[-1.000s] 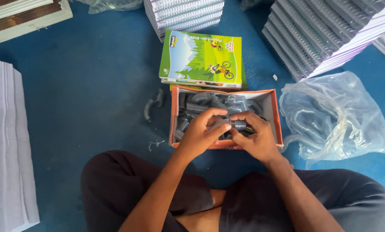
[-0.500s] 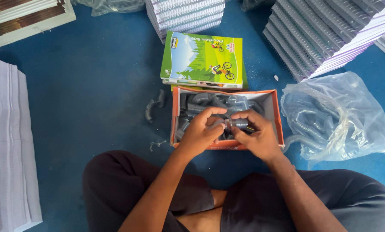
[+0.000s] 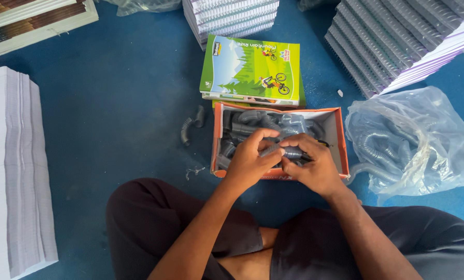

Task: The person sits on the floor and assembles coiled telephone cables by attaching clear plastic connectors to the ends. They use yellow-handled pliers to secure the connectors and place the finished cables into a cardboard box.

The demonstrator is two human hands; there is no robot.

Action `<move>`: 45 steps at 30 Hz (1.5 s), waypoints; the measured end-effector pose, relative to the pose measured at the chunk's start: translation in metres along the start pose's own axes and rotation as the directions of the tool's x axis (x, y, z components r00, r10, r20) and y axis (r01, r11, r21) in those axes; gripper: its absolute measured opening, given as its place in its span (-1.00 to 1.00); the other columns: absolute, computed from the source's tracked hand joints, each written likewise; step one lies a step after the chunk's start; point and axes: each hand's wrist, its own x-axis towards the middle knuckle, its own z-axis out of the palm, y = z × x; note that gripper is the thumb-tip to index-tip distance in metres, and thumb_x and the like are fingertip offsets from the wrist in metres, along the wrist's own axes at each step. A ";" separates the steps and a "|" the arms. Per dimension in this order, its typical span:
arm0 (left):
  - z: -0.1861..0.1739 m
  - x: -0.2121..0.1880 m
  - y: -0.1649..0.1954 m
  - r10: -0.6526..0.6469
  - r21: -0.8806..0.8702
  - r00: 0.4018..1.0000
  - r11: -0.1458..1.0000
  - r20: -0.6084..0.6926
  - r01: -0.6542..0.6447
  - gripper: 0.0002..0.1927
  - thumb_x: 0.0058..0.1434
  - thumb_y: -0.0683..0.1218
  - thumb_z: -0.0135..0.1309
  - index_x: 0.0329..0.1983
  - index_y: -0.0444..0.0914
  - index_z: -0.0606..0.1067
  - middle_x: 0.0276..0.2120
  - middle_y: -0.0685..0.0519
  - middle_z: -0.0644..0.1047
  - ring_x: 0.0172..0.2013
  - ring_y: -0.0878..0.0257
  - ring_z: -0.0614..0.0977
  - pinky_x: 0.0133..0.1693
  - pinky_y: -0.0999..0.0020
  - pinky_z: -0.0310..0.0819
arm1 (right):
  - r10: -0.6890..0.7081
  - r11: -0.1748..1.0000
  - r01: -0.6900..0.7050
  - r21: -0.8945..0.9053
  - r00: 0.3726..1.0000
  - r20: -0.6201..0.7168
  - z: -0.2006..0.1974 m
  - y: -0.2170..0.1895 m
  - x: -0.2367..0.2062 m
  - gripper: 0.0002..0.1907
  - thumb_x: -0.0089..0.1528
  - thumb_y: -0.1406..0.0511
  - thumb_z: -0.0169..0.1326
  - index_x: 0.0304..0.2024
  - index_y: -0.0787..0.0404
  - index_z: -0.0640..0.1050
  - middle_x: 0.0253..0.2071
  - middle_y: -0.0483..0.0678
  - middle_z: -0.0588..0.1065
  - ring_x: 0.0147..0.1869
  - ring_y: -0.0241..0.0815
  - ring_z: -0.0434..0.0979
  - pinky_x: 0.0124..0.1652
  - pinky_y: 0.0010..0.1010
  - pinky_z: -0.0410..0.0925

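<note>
Blue floor (image 3: 112, 103): a plain blue surface fills the view; the person sits on it cross-legged in dark trousers.
Paper stack (image 3: 14, 171): tall white pile at the left edge, well apart from the hands.
Spiral notebooks (image 3: 397, 41): fanned rows of bound books at upper right; another stack (image 3: 232, 15) lies at top centre.
Green book (image 3: 250, 70): a cover with trees and a cyclist, lying flat just beyond the box and touching its far edge.
Plastic bag (image 3: 413, 140): clear and crumpled, just right of the box, with grey coils inside.
Loose coil (image 3: 188, 129): a short grey spiral piece on the floor, left of the box.
Orange box (image 3: 340, 140): an open cardboard box between the knees and the green book, filled with grey spiral pieces.
Left hand (image 3: 250, 161): over the box's near half, fingers curled and pinched on one end of a grey spiral piece (image 3: 289, 151).
Right hand (image 3: 315, 166): just beside the left, fingertips closed on the same piece's other end, above the box.
</note>
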 end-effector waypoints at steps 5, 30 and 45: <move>-0.005 0.001 -0.003 -0.001 -0.225 0.995 0.974 0.101 0.024 -0.50 0.25 -0.08 0.22 0.22 -0.32 0.42 -0.23 -0.06 0.61 -0.45 0.41 0.56 -0.48 0.54 0.42 | 0.098 0.990 -0.099 0.104 0.995 0.012 -0.004 0.006 -0.001 -0.65 0.11 0.48 0.24 -0.04 0.34 0.58 -0.04 0.00 0.57 0.01 -0.27 0.60 -0.04 -0.47 0.46; 0.002 0.003 -0.018 0.216 0.051 0.976 0.975 -0.035 -0.215 -0.53 0.21 -0.20 0.19 0.19 -0.31 0.42 -0.10 -0.10 0.63 -0.12 0.35 0.66 -0.22 0.42 0.58 | -0.055 0.995 0.046 0.086 0.994 0.098 -0.004 0.000 0.001 -0.52 0.03 0.51 0.23 0.05 0.32 0.58 0.01 0.04 0.56 0.06 -0.17 0.61 0.00 -0.40 0.46; -0.011 0.004 -0.009 -0.043 -0.316 0.970 0.941 0.238 0.119 -0.42 0.26 -0.16 0.13 0.35 -0.27 0.32 -0.10 -0.11 0.59 -0.44 0.40 0.59 -0.54 0.57 0.38 | 0.028 0.998 -0.028 0.048 1.000 -0.004 -0.006 0.004 0.002 -0.69 0.12 0.49 0.22 -0.06 0.35 0.58 -0.05 0.00 0.57 0.00 -0.24 0.60 -0.05 -0.48 0.45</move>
